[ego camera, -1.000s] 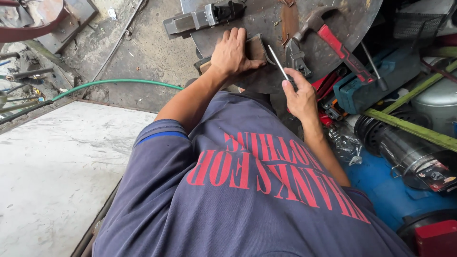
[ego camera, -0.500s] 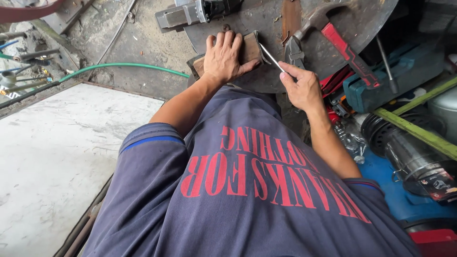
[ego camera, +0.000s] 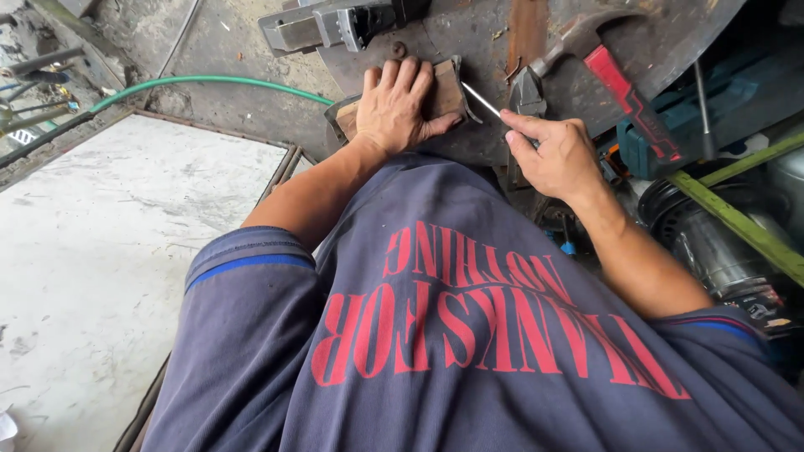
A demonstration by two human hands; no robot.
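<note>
My left hand (ego camera: 398, 105) lies flat on a small brown wooden block (ego camera: 445, 94), fingers spread over its top and thumb against its near edge, pressing it onto a rusty round metal plate (ego camera: 494, 38). My right hand (ego camera: 557, 155) pinches a thin silver metal rod (ego camera: 481, 99) whose tip touches the block's right edge. The dark blue shirt I am wearing, with red lettering, fills the lower half of the view.
A red-handled hammer (ego camera: 620, 71) lies on the plate right of the block. A grey metal clamp (ego camera: 335, 21) sits at the plate's far edge. A green hose (ego camera: 209, 81) crosses the dirty floor, and a pale concrete slab (ego camera: 100, 251) is at left. Teal case (ego camera: 712, 113), yellow-green bar (ego camera: 737, 219) and machine parts crowd the right.
The view has shifted slightly, so the plate and hands sit higher in the picture. Both hands keep the same hold; the rod's tip stays at the block's right edge.
</note>
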